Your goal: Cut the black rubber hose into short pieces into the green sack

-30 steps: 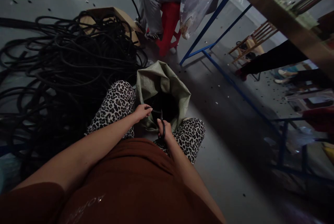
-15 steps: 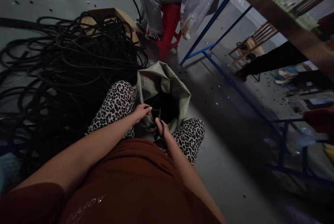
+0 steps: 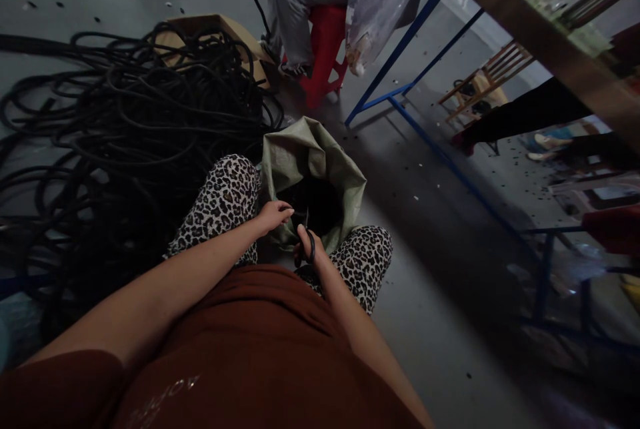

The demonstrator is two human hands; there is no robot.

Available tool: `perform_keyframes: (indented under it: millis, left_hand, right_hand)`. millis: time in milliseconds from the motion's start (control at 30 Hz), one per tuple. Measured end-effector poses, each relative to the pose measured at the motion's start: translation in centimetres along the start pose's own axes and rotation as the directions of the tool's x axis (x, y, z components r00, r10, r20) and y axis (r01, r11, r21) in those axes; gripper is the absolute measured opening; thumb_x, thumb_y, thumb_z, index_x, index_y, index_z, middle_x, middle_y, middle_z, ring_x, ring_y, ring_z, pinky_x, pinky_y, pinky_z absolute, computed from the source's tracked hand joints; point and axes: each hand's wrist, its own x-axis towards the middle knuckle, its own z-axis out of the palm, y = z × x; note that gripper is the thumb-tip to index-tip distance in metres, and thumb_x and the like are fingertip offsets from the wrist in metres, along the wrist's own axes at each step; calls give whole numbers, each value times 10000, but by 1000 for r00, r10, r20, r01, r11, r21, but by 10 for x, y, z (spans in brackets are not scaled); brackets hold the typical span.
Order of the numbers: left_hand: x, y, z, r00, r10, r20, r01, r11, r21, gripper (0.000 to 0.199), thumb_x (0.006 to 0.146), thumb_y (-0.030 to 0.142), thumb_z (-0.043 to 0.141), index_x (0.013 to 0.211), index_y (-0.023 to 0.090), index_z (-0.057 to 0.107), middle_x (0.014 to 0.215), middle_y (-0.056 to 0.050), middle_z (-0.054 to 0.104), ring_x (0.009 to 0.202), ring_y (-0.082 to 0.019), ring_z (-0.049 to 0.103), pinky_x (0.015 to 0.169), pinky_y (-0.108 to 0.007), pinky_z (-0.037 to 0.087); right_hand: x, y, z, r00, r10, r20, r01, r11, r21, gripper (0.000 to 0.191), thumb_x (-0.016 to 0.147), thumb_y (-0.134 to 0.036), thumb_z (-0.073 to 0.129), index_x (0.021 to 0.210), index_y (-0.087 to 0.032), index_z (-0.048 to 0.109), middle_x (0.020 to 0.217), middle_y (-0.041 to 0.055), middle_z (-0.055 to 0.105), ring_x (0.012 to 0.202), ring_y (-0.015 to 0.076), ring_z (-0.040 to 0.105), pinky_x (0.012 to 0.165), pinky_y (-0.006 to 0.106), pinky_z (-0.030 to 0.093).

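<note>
A greenish woven sack (image 3: 345, 149) stands open between my knees, its inside dark. Over its near left rim is my left hand (image 3: 275, 214), fingers pinched together on a small dark piece that I cannot make out. Just to the right and a little nearer, my right hand (image 3: 309, 245) grips a pair of scissors (image 3: 311, 247) by the black handles. The blades point away from me over the sack's mouth and are hard to see against the dark inside.
A big heap of black rubbery tubing (image 3: 125, 115) lies on the left, partly over a cardboard box (image 3: 235, 32). Ahead, another person sits on a red stool (image 3: 325, 49) beside a hanging plastic bag (image 3: 375, 9). A blue-legged table (image 3: 525, 9) stands at right.
My left hand has shifted very slightly to the right. The scissors remain in my right hand, their blades now harder to see. The sack has not moved.
</note>
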Motion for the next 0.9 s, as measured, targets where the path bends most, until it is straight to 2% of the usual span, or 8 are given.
perform_keyframes:
  millis: [167, 467, 633, 900]
  left_hand:
    - [2, -3, -1, 999, 38, 24, -39, 999, 9, 150, 687, 217, 663, 819, 149, 647, 563, 21, 588, 495, -88, 531, 474, -194, 400]
    - [1, 1, 0, 1000, -9, 8, 9, 998, -65, 167, 700, 187, 654, 855, 125, 634, 572, 29, 578, 479, -73, 518, 493, -197, 422]
    - [0, 1, 1, 999, -29, 21, 30, 999, -41, 201, 695, 214, 668, 869, 119, 640, 569, 34, 578, 494, -79, 526, 504, -203, 425]
    - [3, -1, 1, 1000, -28, -9, 29, 1000, 6, 238, 702, 219, 662, 916, 116, 644, 577, 23, 586, 498, -76, 532, 499, -193, 421]
  right_hand:
    - [-5, -7, 0, 999, 34, -14, -34, 999, 43, 506, 834, -643, 422, 935, -161, 534, 505, -20, 523, 378, 131, 531, 351, 205, 395]
    - [-12, -10, -2, 992, -100, -72, 100, 995, -6, 405, 832, -577, 474, 776, -176, 496, 422, -66, 415, 300, 100, 433, 297, 190, 339]
    - [-9, -5, -1, 981, -147, -124, 138, 987, -76, 404, 805, -564, 497, 738, -166, 500, 443, -62, 434, 294, 101, 442, 289, 196, 338]
    - [-9, -3, -5, 974, -150, -168, 121, 978, -168, 386, 836, -530, 479, 737, -159, 523, 437, -52, 436, 306, 110, 461, 306, 202, 345]
